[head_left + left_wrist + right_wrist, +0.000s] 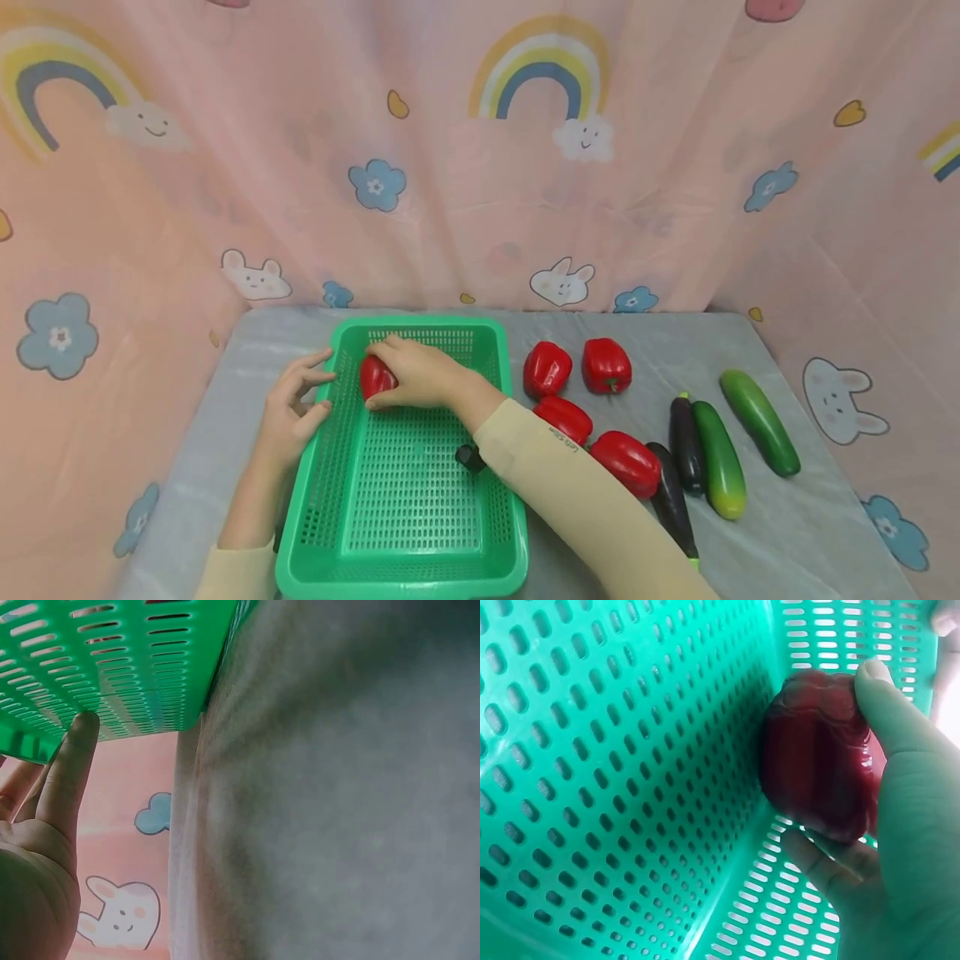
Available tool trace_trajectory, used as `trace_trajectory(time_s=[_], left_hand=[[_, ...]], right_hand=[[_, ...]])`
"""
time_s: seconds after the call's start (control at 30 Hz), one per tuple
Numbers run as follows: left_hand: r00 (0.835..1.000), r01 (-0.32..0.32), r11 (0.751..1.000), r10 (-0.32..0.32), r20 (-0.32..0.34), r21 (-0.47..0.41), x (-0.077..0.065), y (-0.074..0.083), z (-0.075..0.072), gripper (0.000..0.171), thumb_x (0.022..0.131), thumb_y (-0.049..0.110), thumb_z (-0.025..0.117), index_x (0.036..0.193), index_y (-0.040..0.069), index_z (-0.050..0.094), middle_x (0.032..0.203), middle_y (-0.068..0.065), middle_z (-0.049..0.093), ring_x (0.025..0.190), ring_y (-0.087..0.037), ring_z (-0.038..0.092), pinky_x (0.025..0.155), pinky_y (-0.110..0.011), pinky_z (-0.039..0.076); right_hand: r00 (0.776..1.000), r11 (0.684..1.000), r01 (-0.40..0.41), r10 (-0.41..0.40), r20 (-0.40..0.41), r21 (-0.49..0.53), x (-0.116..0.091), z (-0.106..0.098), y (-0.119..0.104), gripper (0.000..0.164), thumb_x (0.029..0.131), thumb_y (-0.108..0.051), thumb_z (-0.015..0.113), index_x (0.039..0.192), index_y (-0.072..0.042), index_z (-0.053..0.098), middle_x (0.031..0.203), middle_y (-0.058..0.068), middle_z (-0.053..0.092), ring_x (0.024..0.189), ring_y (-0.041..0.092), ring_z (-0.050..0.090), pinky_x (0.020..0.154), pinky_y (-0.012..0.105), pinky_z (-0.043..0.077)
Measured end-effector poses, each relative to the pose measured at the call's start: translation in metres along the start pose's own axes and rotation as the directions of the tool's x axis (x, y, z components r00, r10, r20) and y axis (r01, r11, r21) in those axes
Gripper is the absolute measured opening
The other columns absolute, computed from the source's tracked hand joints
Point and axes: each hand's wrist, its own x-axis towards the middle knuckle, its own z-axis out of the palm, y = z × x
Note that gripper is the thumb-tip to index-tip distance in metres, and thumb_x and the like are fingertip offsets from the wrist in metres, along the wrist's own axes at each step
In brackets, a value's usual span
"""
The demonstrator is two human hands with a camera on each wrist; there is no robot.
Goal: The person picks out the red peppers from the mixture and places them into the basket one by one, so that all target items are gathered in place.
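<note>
My right hand (420, 373) reaches into the green plastic basket (401, 572) and grips a red bell pepper (377, 380) near its far left corner. In the right wrist view the thumb lies on one side of the pepper (817, 754) and the fingers curl round the other, close to the perforated floor. At the basket's left rim, my left hand (288, 412) rests with loosely bent fingers against the outside. The left wrist view shows its thumb (71, 769) touching the slotted side wall (127, 664).
Right of the basket lie several more red bell peppers (547, 368), two dark eggplants (686, 446) and two green cucumbers (760, 421). A grey cloth (810, 525) covers the table. Behind it hangs a pink patterned curtain (450, 250).
</note>
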Motion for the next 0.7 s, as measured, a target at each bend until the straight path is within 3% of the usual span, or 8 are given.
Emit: trace_trajectory(time_s=[0.43, 0.7], left_hand=[[0.999, -0.034, 0.999, 0.033, -0.014, -0.019, 0.0005, -0.0005, 0.002, 0.034, 0.084, -0.025, 0.055, 0.116, -0.019, 0.064, 0.144, -0.038, 0.053, 0.136, -0.027, 0.06, 0.059, -0.021, 0.052], [1.0, -0.022, 1.0, 0.022, -0.003, -0.017, 0.0, 0.0005, 0.0019, 0.031, 0.087, -0.024, 0.058, 0.117, -0.02, 0.064, 0.145, -0.038, 0.052, 0.137, -0.022, 0.06, 0.064, -0.02, 0.054]], right_hand=[[0.999, 1.0, 0.003, -0.002, 0.035, -0.023, -0.0003, 0.0028, -0.0016, 0.084, 0.096, -0.058, 0.079, 0.162, -0.017, 0.048, 0.144, 0.002, 0.059, 0.118, 0.016, 0.06, 0.089, 0.031, 0.058], [0.999, 1.0, 0.013, -0.013, 0.045, -0.005, -0.001, 0.0043, 0.0009, 0.089, 0.095, -0.059, 0.079, 0.166, -0.017, 0.044, 0.144, 0.002, 0.058, 0.118, 0.015, 0.06, 0.09, 0.03, 0.057]])
